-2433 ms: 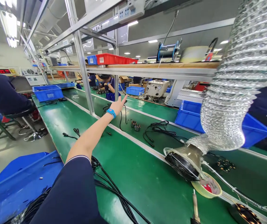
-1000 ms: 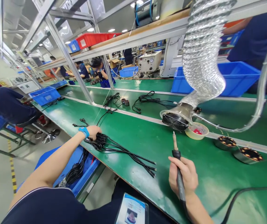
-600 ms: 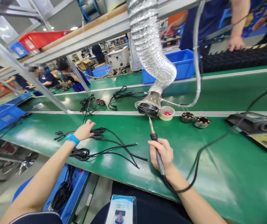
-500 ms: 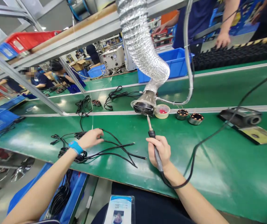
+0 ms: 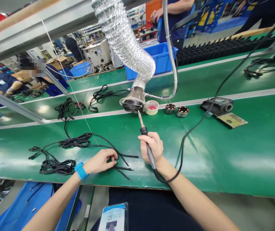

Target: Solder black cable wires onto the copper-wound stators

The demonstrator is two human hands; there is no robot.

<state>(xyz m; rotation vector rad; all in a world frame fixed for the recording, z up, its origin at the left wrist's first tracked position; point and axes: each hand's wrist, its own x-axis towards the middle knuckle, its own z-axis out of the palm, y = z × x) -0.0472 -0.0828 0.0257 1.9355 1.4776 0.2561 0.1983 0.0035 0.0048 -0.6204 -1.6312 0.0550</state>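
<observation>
A soldering iron (image 5: 151, 155) is gripped in my right hand (image 5: 153, 148), its tip pointing up and away, just below the black grille of the fume hood (image 5: 133, 103). My left hand (image 5: 104, 160), with a blue band on the wrist, rests low over the black cables (image 5: 76, 141). Its fingers are bent, with a gap between thumb and fingertips. Several cable ends (image 5: 130, 168) stick out to the right of this hand, and part of the cables is hidden under it. A second coiled cable (image 5: 57, 166) lies left of the wrist.
A round tub with red contents (image 5: 152, 107) stands beside the hood. Two stator rings (image 5: 182, 111) and an iron stand (image 5: 218, 106) are farther right. The iron's cord (image 5: 182, 150) loops past my right forearm. A blue bin (image 5: 149, 61) sits behind; a co-worker (image 5: 176, 19) stands beyond.
The view has shifted right. My left hand has come down toward the free cable ends, which lie in a different arrangement. My right hand keeps the soldering iron by the hood.
</observation>
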